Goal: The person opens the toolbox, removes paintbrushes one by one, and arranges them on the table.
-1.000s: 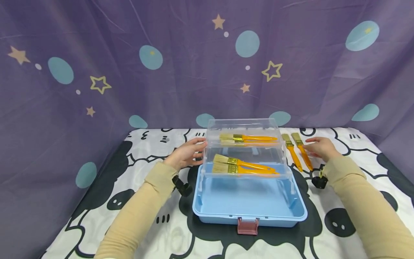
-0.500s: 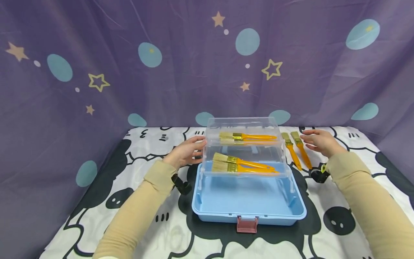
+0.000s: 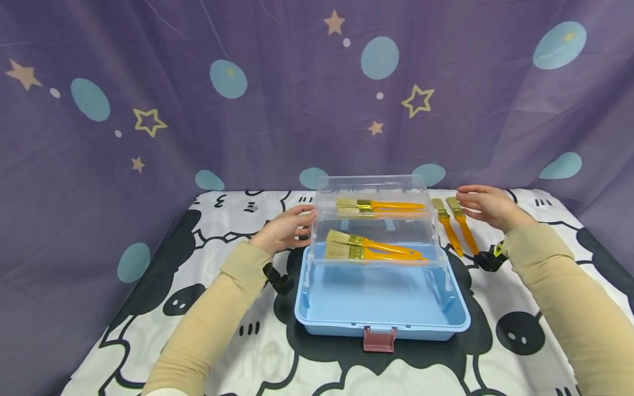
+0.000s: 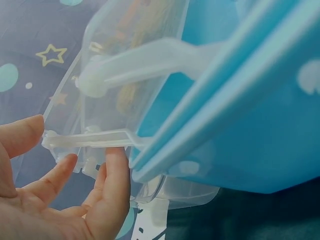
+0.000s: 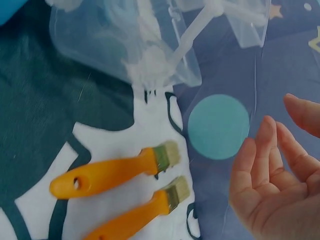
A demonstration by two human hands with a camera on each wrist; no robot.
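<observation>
Head view, and we're seeing our right hand (image 3: pixel 495 209) standing loosely spread, gripping nothing, its fingers just beside two brushes (image 3: pixel 465 227) lying on the tabletop (image 3: pixel 257 357); we're judging them light, stiff and smooth, best pinched mid-handle. Our left hand (image 3: pixel 283 230) is lying relaxed alongside the clear tray (image 3: pixel 411 231).
</observation>
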